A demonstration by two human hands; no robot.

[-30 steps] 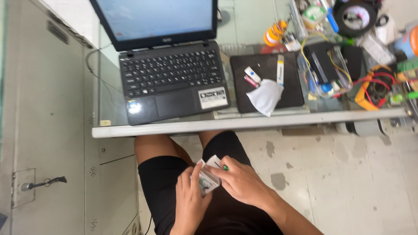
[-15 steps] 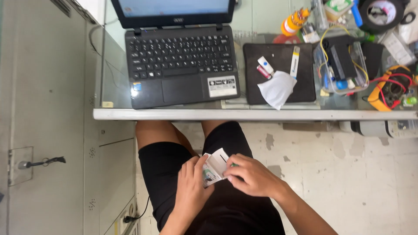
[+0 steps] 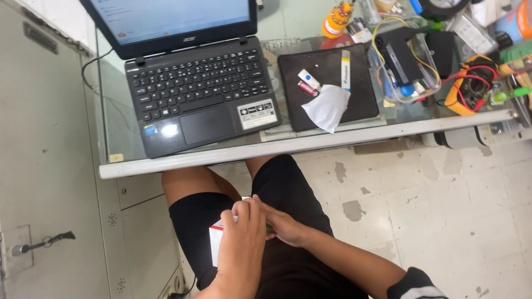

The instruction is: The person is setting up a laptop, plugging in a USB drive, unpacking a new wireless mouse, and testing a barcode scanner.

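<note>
Fingers of your left hand (image 3: 239, 243) curl over the small white box (image 3: 215, 243), which sits in your lap below the worktop's near edge (image 3: 310, 145), well apart from everything on the glass. Keep that hold firm but not crushing, so the thin card walls stay square; my guess is that steadying the box against your thigh would give the other hand a stable face to work on. Your left wrist is bent with the back of the hand toward the camera, covering most of the box, so only its left side and a red strip show. Just to the right, your right hand (image 3: 285, 227) reaches in from the side, forearm angled across your lap, its fingers tucked behind the left hand at the box's far end; whether they pinch a flap or merely touch it, I cannot tell. Tilt the box toward you so you can see that end.
</note>
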